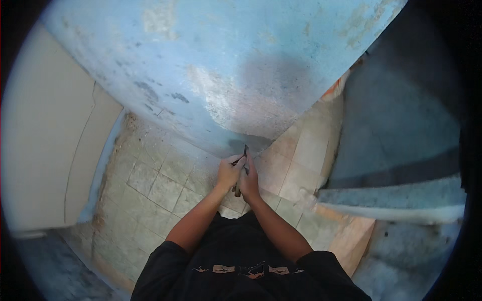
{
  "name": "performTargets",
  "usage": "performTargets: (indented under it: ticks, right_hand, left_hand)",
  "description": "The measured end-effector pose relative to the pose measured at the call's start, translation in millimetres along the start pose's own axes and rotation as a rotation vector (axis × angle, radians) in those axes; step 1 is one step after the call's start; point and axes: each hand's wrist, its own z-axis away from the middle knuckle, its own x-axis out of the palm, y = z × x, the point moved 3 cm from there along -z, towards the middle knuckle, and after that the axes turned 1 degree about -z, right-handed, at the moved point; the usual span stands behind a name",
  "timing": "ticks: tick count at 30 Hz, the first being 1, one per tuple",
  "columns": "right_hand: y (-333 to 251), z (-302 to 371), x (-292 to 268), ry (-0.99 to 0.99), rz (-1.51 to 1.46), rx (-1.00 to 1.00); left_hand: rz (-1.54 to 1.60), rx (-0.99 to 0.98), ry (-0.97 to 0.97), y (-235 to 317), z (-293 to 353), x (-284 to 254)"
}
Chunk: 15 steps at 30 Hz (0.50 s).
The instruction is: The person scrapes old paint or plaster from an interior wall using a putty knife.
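Both my hands are closed together, low in front of a light blue wall (165, 65). They grip a slim hand tool (237, 190) with a dark, narrow tip and a brownish handle end. Its tip points up at the wall's lower part; whether it touches the surface I cannot tell. My left hand (228, 172) wraps the tool from the left, and my right hand (250, 181) closes on it from the right. Above them the paint is worn to a pale, rough patch (216, 95), with a shadow beside it. The fingers hide the tool's middle.
Dusty square floor tiles (163, 188) spread below the wall, with pale dust along its foot. A cream panel (45, 130) stands at the left. To the right is a dark blue-grey surface (396, 125) with a light ledge (396, 208) beneath it.
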Motion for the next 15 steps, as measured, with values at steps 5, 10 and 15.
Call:
performTargets:
  ticks: [5, 10, 15]
  right_hand:
    - [-33, 1, 30, 0.186, -0.345, 0.403]
    - [-31, -19, 19, 0.325, -0.532, 0.378]
    - [-44, -18, 34, 0.467, -0.653, 0.436]
  left_hand:
    - [0.254, -0.222, -0.232, -8, -21, -14]
    - [0.305, -0.307, -0.367, -9, -48, 8]
    - [0.173, -0.332, -0.513, -6, -64, -1]
